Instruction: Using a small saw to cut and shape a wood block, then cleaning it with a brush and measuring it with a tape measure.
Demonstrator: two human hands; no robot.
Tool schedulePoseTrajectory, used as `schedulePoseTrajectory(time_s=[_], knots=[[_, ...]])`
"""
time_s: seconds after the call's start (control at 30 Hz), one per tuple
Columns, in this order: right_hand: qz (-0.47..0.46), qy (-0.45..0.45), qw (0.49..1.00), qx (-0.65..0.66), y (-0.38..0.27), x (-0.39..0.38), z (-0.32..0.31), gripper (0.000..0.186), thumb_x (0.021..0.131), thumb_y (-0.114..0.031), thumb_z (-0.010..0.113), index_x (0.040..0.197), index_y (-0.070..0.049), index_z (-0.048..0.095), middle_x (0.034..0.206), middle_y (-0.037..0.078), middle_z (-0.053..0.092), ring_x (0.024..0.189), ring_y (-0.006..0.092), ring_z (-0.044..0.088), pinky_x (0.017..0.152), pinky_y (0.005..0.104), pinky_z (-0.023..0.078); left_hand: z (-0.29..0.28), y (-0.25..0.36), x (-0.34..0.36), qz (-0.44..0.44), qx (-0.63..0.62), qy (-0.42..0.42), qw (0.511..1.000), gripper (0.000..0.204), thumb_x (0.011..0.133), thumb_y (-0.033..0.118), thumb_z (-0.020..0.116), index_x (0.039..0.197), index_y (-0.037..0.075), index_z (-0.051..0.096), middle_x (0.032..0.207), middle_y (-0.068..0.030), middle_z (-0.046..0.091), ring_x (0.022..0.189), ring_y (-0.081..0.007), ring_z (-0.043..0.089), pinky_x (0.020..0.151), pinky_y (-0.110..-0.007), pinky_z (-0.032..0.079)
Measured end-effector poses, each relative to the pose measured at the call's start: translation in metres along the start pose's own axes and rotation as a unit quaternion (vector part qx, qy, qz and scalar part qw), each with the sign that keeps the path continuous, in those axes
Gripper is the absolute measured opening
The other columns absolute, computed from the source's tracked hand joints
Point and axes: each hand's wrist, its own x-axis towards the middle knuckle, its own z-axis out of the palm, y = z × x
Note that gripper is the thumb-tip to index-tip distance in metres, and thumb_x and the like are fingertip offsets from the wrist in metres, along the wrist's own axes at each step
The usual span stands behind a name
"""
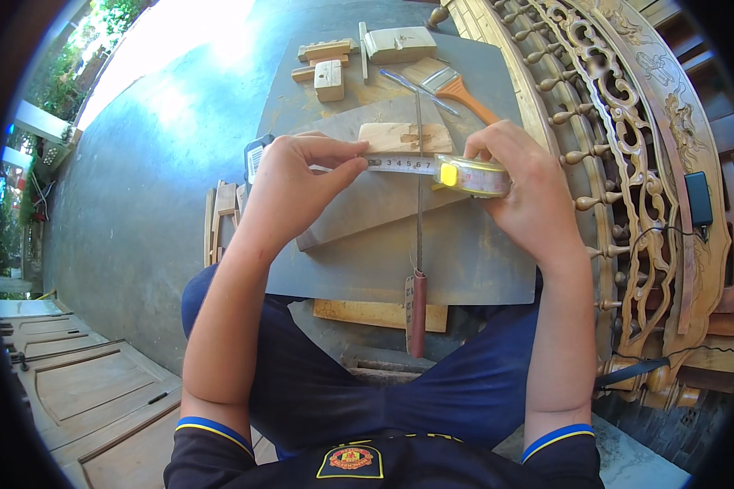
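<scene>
My right hand grips a clear-cased tape measure with a yellow button. A short stretch of its blade is drawn out to the left. At the blade's end, my left hand pinches with thumb and forefinger. Right behind the blade lies a small pale wooden piece with a notch cut in it. A long thin file with a reddish-brown handle crosses beside the tape case, its handle overhanging the table's near edge. Beneath these is a wide wooden board, set at an angle.
On the grey tabletop, a paintbrush, a blue pen and wooden blocks lie farther back. A dark-edged object sits by my left wrist. Carved wooden furniture stands close on the right; wooden panels lie at left.
</scene>
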Motion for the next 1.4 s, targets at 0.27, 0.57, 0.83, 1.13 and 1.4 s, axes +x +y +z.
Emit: schedulePoseTrajectory(time_s=[0.27,0.57,0.83,1.13,1.4], knots=[[0.002,0.0,1.0,-0.001,-0.003,-0.001,0.0,0.034,0.076,0.007,0.071,0.105,-0.007,0.063,0.111,0.01,0.066,0.105,0.0375,0.066,0.086,0.0456,0.055,0.001,0.002,-0.003,-0.006,0.028,0.011,1.0,0.026,0.09,0.011,0.081,0.115,0.003,0.08,0.095,-0.0062,0.078,0.076,-0.0098,0.068,0.072,-0.026,0.056],[0.005,0.014,1.0,-0.006,-0.003,-0.001,0.004,0.036,0.074,0.009,0.071,0.105,-0.007,0.061,0.108,0.011,0.065,0.102,0.0362,0.067,0.085,0.0438,0.055,0.003,0.0,-0.003,0.003,0.026,0.026,0.999,0.025,0.09,0.013,0.081,0.113,0.004,0.081,0.098,-0.0064,0.079,0.087,-0.0116,0.072,0.079,-0.028,0.058],[0.004,0.004,1.0,-0.005,-0.003,-0.001,0.003,0.037,0.076,0.008,0.07,0.108,-0.009,0.062,0.115,0.01,0.065,0.105,0.0374,0.066,0.087,0.0458,0.056,0.003,0.009,-0.003,-0.021,0.001,0.018,1.0,0.025,0.09,0.009,0.079,0.115,0.002,0.08,0.107,-0.0084,0.077,0.094,-0.0136,0.072,0.087,-0.029,0.06],[0.013,-0.009,1.0,0.015,-0.003,0.0,0.004,0.041,0.072,0.012,0.068,0.107,-0.008,0.062,0.114,0.012,0.064,0.108,0.0396,0.065,0.089,0.0465,0.055,0.004,-0.003,-0.002,-0.027,-0.036,0.012,0.999,0.025,0.091,0.008,0.078,0.115,0.001,0.079,0.105,-0.0086,0.078,0.092,-0.012,0.072,0.087,-0.027,0.058],[0.003,0.001,1.0,0.007,-0.002,-0.002,0.006,0.044,0.071,0.013,0.067,0.109,-0.006,0.057,0.108,0.016,0.064,0.105,0.0412,0.065,0.085,0.0449,0.052,0.005,0.005,-0.003,-0.063,-0.025,0.012,0.998,0.027,0.091,0.012,0.079,0.117,0.003,0.079,0.095,-0.0058,0.078,0.087,-0.0093,0.071,0.082,-0.026,0.058]])
